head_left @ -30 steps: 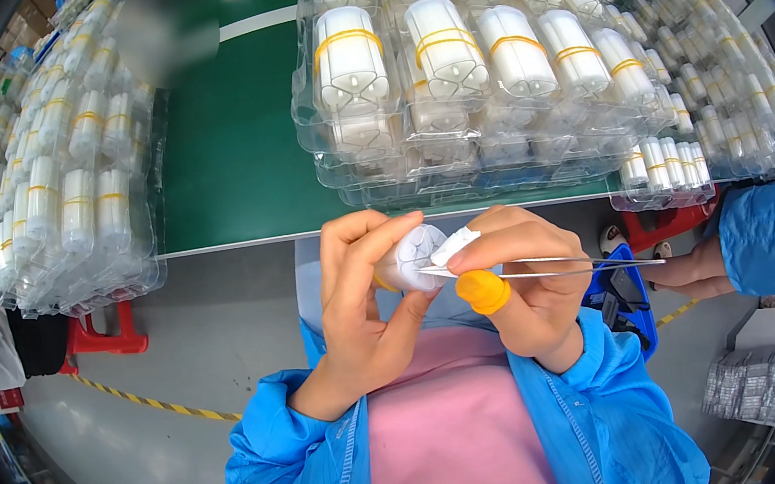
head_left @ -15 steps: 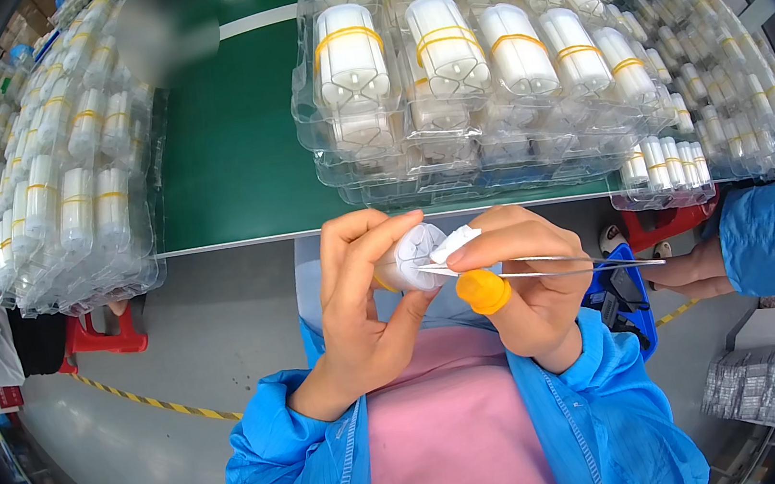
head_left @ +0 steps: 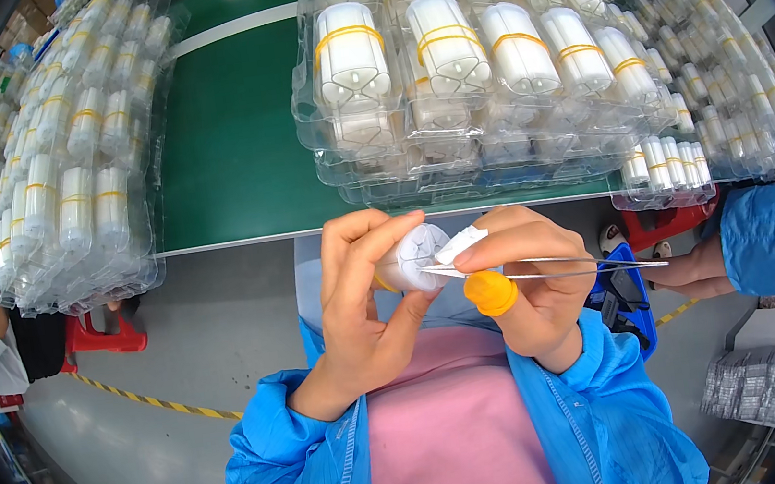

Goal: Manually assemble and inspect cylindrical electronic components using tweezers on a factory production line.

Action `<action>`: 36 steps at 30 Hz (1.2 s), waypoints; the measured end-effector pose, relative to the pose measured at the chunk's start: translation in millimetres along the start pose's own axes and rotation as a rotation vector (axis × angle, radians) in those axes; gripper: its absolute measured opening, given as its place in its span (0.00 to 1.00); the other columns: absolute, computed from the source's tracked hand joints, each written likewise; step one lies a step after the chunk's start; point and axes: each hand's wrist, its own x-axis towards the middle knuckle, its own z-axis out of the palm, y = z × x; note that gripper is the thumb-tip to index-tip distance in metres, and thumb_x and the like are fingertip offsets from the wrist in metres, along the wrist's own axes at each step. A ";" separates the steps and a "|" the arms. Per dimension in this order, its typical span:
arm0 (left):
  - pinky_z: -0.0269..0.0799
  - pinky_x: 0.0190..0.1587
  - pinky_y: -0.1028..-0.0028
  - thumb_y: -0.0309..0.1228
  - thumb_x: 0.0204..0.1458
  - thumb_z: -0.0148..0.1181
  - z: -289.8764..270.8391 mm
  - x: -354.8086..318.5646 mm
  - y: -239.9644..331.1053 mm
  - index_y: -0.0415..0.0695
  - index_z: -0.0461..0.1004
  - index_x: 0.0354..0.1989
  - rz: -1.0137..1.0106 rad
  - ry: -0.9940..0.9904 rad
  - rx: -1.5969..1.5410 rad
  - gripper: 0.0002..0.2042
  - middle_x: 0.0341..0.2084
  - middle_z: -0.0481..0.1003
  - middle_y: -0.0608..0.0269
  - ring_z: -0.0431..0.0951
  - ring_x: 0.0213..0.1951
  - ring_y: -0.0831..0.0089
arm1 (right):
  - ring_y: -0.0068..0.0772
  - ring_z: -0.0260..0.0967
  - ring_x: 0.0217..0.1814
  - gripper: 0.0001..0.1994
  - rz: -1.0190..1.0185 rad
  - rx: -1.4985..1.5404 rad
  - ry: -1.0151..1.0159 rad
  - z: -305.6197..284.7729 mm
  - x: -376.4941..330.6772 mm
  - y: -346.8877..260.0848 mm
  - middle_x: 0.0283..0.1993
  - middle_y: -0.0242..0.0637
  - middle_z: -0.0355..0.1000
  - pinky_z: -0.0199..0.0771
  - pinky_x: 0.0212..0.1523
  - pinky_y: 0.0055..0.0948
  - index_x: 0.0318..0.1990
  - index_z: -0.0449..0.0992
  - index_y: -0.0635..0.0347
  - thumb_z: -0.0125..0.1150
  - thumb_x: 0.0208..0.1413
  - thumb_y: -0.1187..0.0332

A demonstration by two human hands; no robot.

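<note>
My left hand [head_left: 350,312] is closed round a white cylinder [head_left: 415,256] whose end face, split into segments, is turned toward my right hand. A yellow band shows on its side. In my right hand [head_left: 545,266] is a pair of metal tweezers [head_left: 618,265], their tips at the cylinder's end face; I cannot tell whether they touch it. A small folded white piece [head_left: 461,244], perhaps paper or cloth, is also pinched between those fingers. An orange finger cot [head_left: 491,293] covers my right thumb. Both hands are in front of the table's edge.
Stacked clear plastic trays [head_left: 482,148] of banded white cylinders stand on the green table [head_left: 235,183]. More tray stacks [head_left: 74,213] rise at the left. Red stools [head_left: 104,335], a blue object [head_left: 621,295] and other people's limbs are visible below the table's edge.
My right hand has shifted slightly right with the tweezers and the white piece. My left hand stays put. A blurred shape over the far left of the table is gone; a person at left has shifted.
</note>
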 end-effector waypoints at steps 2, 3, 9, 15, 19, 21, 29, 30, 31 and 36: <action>0.65 0.45 0.75 0.17 0.40 0.63 -0.1 0.1 0.2 0.36 0.68 0.52 -0.004 -0.002 -0.011 0.26 0.43 0.61 0.55 0.66 0.44 0.68 | 0.36 0.74 0.29 0.08 0.012 0.011 0.007 0.7 -0.4 0.0 0.30 0.40 0.76 0.72 0.30 0.25 0.33 0.78 0.62 0.66 0.42 0.75; 0.65 0.45 0.75 0.17 0.40 0.63 0.1 -0.1 0.0 0.36 0.68 0.52 -0.007 0.002 -0.016 0.26 0.43 0.61 0.55 0.66 0.44 0.68 | 0.36 0.74 0.30 0.08 0.018 0.016 0.010 0.9 -0.6 -0.1 0.30 0.40 0.76 0.72 0.30 0.25 0.33 0.78 0.62 0.66 0.42 0.75; 0.65 0.45 0.75 0.15 0.38 0.62 1.3 -2.2 -1.7 0.37 0.68 0.52 -0.026 0.007 -0.006 0.27 0.43 0.61 0.55 0.66 0.43 0.68 | 0.37 0.74 0.29 0.09 -0.009 -0.078 -0.057 -0.7 2.8 -1.3 0.29 0.41 0.75 0.71 0.29 0.25 0.33 0.78 0.61 0.66 0.40 0.76; 0.66 0.43 0.73 0.13 0.34 0.60 0.3 0.4 1.5 0.38 0.70 0.51 0.026 -0.007 0.154 0.28 0.42 0.62 0.54 0.68 0.42 0.65 | 0.39 0.70 0.26 0.09 0.012 -0.075 -0.129 -1.5 11.0 -4.9 0.28 0.41 0.73 0.69 0.27 0.27 0.31 0.77 0.62 0.64 0.37 0.78; 0.67 0.42 0.73 0.11 0.33 0.58 -5.1 7.0 0.4 0.38 0.71 0.50 0.155 -0.075 0.385 0.28 0.42 0.63 0.53 0.68 0.42 0.64 | 0.39 0.69 0.25 0.10 -0.021 -0.226 -0.222 -3.9 17.9 -11.7 0.28 0.41 0.72 0.69 0.27 0.26 0.31 0.76 0.62 0.64 0.36 0.78; 0.67 0.42 0.73 0.11 0.33 0.58 -6.3 7.0 -1.0 0.38 0.70 0.50 0.151 -0.085 0.368 0.28 0.43 0.62 0.53 0.68 0.42 0.64 | 0.38 0.69 0.25 0.10 -0.033 -0.271 -0.243 -2.3 19.7 -13.6 0.29 0.41 0.73 0.69 0.27 0.26 0.32 0.76 0.63 0.64 0.38 0.77; 0.63 0.47 0.75 0.18 0.41 0.62 -6.5 1.6 2.1 0.36 0.67 0.53 -0.060 -0.118 -0.106 0.26 0.45 0.61 0.56 0.65 0.46 0.69 | 0.36 0.74 0.30 0.09 -0.007 0.028 -0.073 -8.9 12.0 -4.1 0.30 0.40 0.76 0.72 0.30 0.26 0.32 0.78 0.62 0.67 0.39 0.75; 0.63 0.48 0.75 0.18 0.41 0.62 -6.4 1.3 2.6 0.36 0.67 0.54 -0.062 -0.120 -0.107 0.26 0.45 0.61 0.56 0.65 0.46 0.68 | 0.36 0.73 0.30 0.09 -0.020 0.016 -0.084 -8.7 12.5 -3.7 0.30 0.40 0.76 0.72 0.30 0.26 0.32 0.78 0.62 0.67 0.39 0.75; 0.63 0.48 0.74 0.18 0.42 0.62 -6.2 1.6 3.0 0.36 0.67 0.54 -0.062 -0.122 -0.109 0.26 0.45 0.61 0.56 0.65 0.46 0.68 | 0.36 0.73 0.29 0.09 -0.035 0.002 -0.097 -8.7 13.2 -3.6 0.30 0.39 0.76 0.72 0.30 0.26 0.32 0.78 0.62 0.67 0.39 0.75; 0.63 0.48 0.74 0.19 0.43 0.61 -6.3 0.9 3.1 0.36 0.67 0.54 -0.050 -0.133 -0.111 0.25 0.45 0.61 0.55 0.65 0.46 0.68 | 0.36 0.73 0.29 0.09 -0.040 -0.039 -0.094 -6.9 13.5 -4.3 0.30 0.39 0.75 0.71 0.29 0.26 0.31 0.79 0.61 0.68 0.38 0.74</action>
